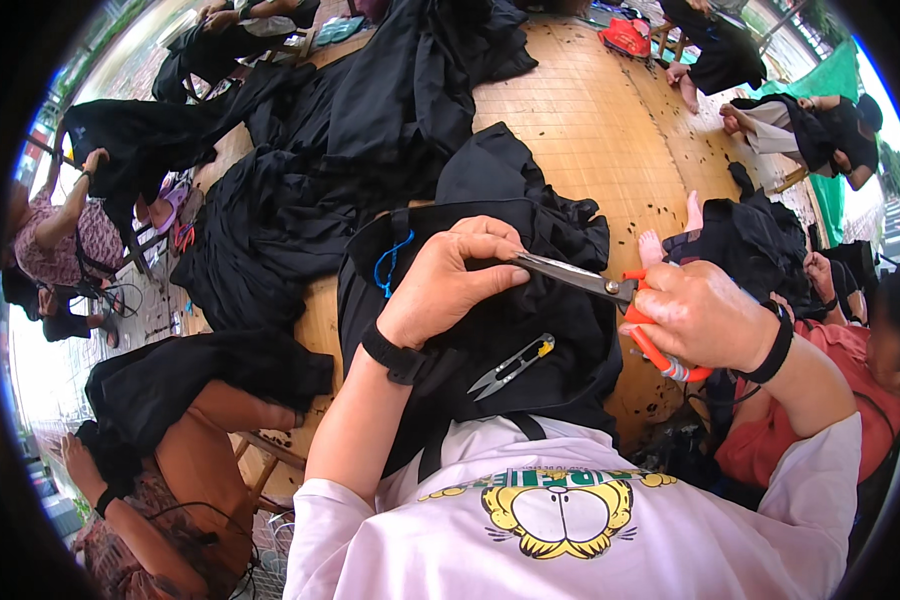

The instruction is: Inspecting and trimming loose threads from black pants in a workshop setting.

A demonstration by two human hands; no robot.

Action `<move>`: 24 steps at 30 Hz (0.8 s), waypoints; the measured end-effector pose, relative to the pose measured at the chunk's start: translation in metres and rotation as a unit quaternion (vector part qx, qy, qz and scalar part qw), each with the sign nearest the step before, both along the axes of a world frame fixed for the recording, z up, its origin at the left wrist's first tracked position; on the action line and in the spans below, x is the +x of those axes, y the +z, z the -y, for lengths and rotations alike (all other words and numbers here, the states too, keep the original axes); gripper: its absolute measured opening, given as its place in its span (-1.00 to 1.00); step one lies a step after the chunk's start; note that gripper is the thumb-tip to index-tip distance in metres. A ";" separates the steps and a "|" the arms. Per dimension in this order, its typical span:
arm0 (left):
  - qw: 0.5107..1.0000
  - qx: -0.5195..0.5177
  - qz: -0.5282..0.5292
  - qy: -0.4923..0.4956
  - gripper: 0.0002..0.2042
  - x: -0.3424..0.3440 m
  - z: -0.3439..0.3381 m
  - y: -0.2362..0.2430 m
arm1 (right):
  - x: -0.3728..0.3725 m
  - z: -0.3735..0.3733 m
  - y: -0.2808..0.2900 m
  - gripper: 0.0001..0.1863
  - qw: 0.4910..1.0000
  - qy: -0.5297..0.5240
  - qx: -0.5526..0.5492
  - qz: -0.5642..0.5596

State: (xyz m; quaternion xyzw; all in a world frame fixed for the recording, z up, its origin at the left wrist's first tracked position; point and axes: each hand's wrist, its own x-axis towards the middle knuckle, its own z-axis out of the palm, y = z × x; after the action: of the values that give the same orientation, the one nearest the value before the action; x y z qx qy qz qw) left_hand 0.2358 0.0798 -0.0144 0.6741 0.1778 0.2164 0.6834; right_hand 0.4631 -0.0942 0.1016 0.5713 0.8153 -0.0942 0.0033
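Note:
My right hand point(705, 312) grips a pair of scissors point(575, 274) by its orange handles, blades pointing left. Close to their tips, the thumb and fingers of my left hand point(448, 278) are pinched together; whatever is between them is too small or hidden to make out. Black cloth point(575, 345) covers my lap under both hands. On it, below the scissors, lie metal thread snips point(511, 368) with a yellow mark. A bright blue cord point(382, 268) hangs in a loop on the cloth beside my left wrist.
Ahead and to the left, black garments point(370, 115) lie heaped on a wooden surface point(560, 120) dotted with dark scraps. A red bag point(626, 38) is at the far side. Several people sit around with dark cloth, one in a coral top point(850, 400) close on my right.

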 end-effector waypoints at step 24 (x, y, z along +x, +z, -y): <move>1.000 -0.004 0.002 0.002 -0.87 0.000 0.000 0.004 | -0.002 -0.003 0.005 -0.77 0.979 -0.108 -0.002 -0.173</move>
State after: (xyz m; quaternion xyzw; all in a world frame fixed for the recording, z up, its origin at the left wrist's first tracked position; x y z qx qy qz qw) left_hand 0.2356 0.0797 -0.0109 0.6702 0.1788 0.2188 0.6863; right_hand 0.4616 -0.0914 0.1070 0.6312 0.7366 -0.1934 -0.1469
